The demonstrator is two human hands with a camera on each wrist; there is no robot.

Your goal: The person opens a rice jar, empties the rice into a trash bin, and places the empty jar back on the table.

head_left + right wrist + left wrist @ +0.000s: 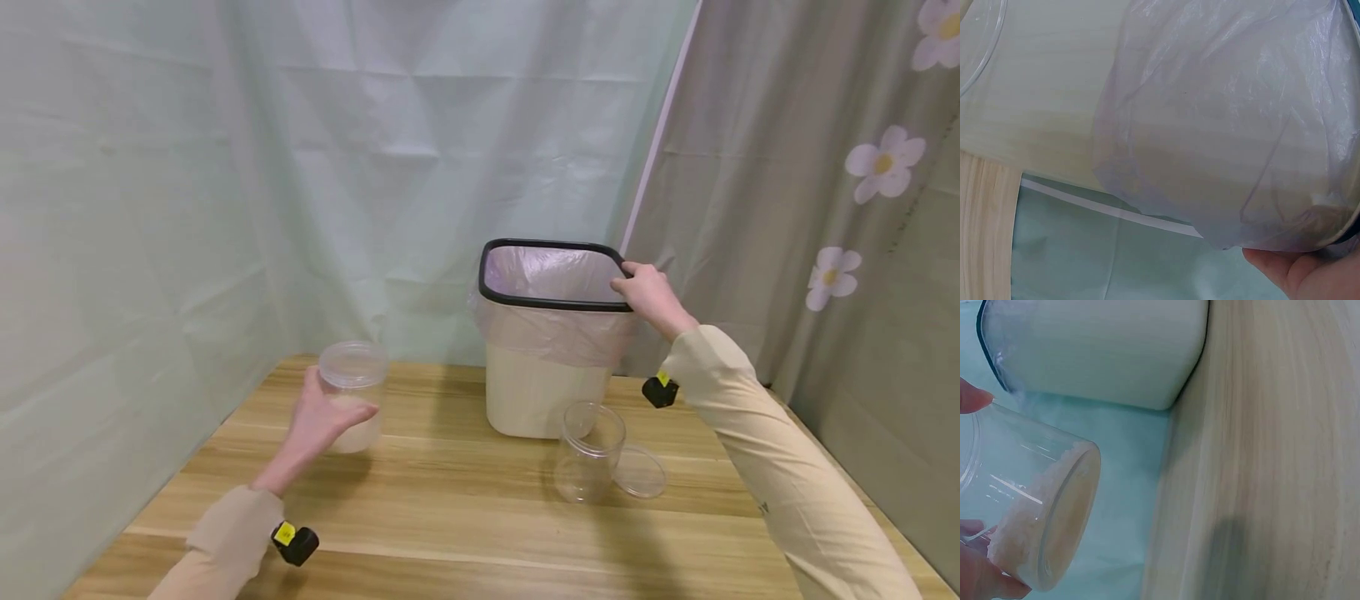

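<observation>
So the backdrop is pale green sheeting (450,150), plus a grey curtain (731,167) on the right with white flowers (885,164) on it, all round a wood-grain table (450,525). The left hand (322,421) has a clear jar (366,433) over the table's left side, thumb on one side and fingers curled round the other, so that's a proper hold. Its see-through lid (352,362) is on, and there's some pale grainy stuff in the bottom. Looks lifted off the wood to me.

Right hand (652,295) has hold of the bin (547,392) by the right end of its black rim (555,305), fingers hooked over the edge. The bin stands upright near the back, with a thin plastic liner (558,333) folded over outside. Just in front sits a second clear jar, uncapped (588,457), with a flat round lid (640,472) right beside it.
</observation>
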